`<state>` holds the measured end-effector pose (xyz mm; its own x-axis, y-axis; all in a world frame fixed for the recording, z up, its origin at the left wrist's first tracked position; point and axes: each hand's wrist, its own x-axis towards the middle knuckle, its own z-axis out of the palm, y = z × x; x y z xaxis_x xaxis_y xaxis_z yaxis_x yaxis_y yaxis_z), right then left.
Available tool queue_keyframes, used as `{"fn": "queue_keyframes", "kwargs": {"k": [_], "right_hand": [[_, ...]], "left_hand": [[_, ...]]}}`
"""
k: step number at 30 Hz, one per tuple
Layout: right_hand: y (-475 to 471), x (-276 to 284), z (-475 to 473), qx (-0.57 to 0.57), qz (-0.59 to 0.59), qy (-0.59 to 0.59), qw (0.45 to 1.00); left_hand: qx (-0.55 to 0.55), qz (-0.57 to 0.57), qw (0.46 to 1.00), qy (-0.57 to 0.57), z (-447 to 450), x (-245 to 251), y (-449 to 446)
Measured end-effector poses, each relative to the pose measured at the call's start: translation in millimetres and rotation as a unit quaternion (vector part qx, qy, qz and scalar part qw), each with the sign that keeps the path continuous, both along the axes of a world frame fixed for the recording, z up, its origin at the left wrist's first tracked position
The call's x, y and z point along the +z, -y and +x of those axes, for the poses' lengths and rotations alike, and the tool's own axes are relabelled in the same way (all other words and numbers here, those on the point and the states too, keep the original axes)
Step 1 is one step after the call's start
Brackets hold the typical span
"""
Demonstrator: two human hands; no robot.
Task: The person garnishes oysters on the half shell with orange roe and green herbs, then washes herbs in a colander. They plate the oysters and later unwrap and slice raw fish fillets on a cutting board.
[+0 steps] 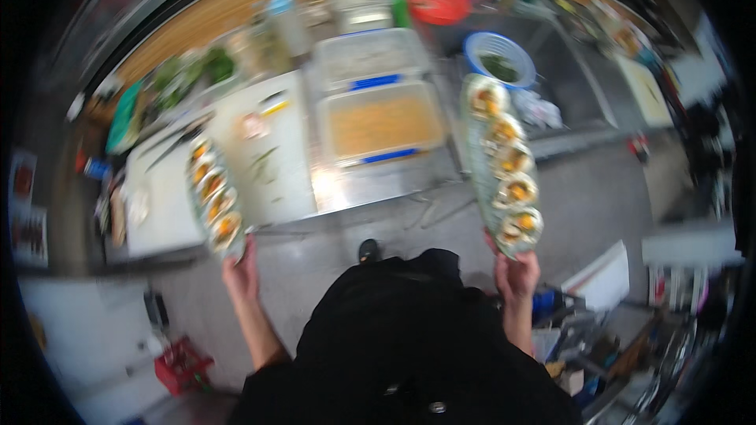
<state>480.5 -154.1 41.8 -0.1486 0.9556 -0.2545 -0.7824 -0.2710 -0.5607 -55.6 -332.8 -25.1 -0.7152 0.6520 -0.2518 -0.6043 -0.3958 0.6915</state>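
Observation:
My left hand [241, 274] grips the near end of a long, narrow pale-green plate [236, 208], held out over the edge of the counter. A row of round white shell-like pieces with orange filling [217, 208] runs along it. On the other side, my right hand [517, 274] grips the near end of a similar plate [481, 180], which bears its own row of filled pieces [517, 190]. Both plates point away from me. Blur hides what exactly the filling is.
White cutting boards [280, 171] carry knives [177, 144] and green scraps. Plastic containers with blue clips [384, 121] stand mid-counter. Beyond the right plate, a blue-rimmed colander [528, 65] sits by the sink [567, 65]. A red crate [180, 366] is low at left; clutter [614, 342] lies at right.

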Motion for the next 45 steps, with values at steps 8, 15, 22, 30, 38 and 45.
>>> {"fn": "queue_keyframes", "kwargs": {"k": [8, 15, 22, 30, 38, 45], "right_hand": [[-38.4, -6.1, 63.7, -0.037, 0.021, -0.039, 0.998], [-104.0, 21.0, 294.5, -0.055, 0.022, 0.014, 0.998], [-196.5, 11.2, 436.6, -0.105, 0.006, 0.015, 0.994], [-307.5, -26.8, 580.1, -0.191, -0.044, -0.007, 0.981], [-452.1, -39.3, 703.9, -0.095, -0.04, -0.026, 0.994], [-603.2, -80.7, 838.5, 0.064, -0.083, -0.05, 0.993]], "left_hand": [[-0.106, -0.078, 0.99, -0.048, 59.1, 79.0, -44.1], [-0.156, -0.008, 0.987, -0.018, 330.9, 99.5, -173.3], [-0.356, -0.016, 0.933, 0.042, 503.5, 73.8, -334.5], [-0.497, -0.008, 0.863, 0.092, 708.4, 13.2, -568.1], [-0.527, -0.037, 0.84, 0.126, 867.8, -7.8, -694.3], [-0.415, -0.039, 0.894, 0.163, 1013.5, -47.0, -750.1]]}}
